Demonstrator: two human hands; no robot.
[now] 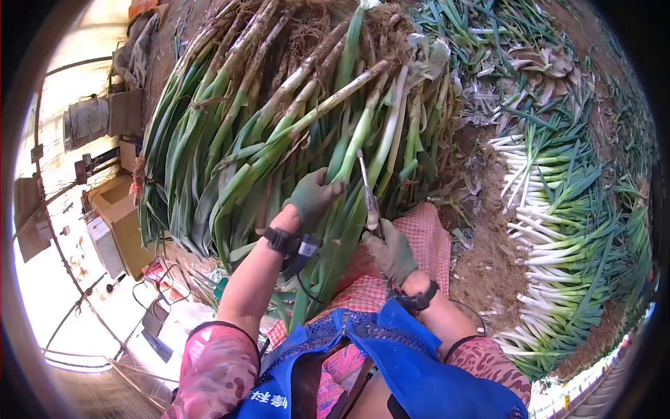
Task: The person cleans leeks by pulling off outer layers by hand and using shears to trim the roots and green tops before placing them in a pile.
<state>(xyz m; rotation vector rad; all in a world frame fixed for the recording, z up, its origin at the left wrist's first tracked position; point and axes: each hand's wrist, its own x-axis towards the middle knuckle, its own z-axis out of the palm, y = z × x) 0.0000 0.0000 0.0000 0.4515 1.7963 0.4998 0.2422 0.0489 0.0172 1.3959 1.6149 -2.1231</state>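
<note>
My left hand (315,197), in a green work glove, is closed round a leek (356,143) that slants up from it, its white shank and roots pointing away from me. In my right hand (392,253), also gloved, is an air blow gun (369,194) with a thin metal nozzle pointing up beside that leek. A hose runs back from the gun under my right wrist. Directly beyond both hands lies a large heap of uncleaned leeks (230,133), with muddy shanks and tangled roots at the top. The fingertips of my left hand are partly hidden by leaves.
A long row of cleaned leeks (551,237) lies on the soil at the right, white ends towards me. A red checked cloth (429,241) covers my lap. Cardboard boxes (118,209) stand at the left, with wires (164,283) near them. Peeled leaf scraps (481,98) litter the ground.
</note>
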